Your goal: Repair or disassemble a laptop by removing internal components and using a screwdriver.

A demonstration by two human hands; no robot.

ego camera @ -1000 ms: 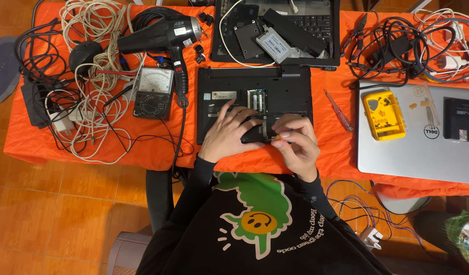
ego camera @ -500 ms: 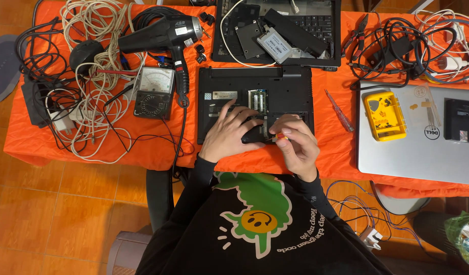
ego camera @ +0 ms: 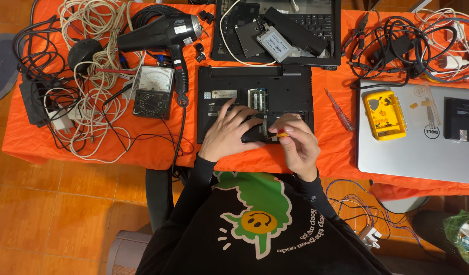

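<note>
1. On the orange-covered surface [ego camera: 158,153], an upturned black laptop [ego camera: 254,102] is laid base up, so that its open memory bay is exposed.
2. The left hand [ego camera: 233,131] is spread flat and unclenched on the base, apparently to steady it.
3. A small orange-handled screwdriver [ego camera: 281,134] is pinched in the right hand [ego camera: 295,143], tip at the near edge of the laptop.
4. A yellow screw tray [ego camera: 384,115] is kept on a silver laptop [ego camera: 422,147] to the right, and an analogue multimeter [ego camera: 153,91] lies at left.
</note>
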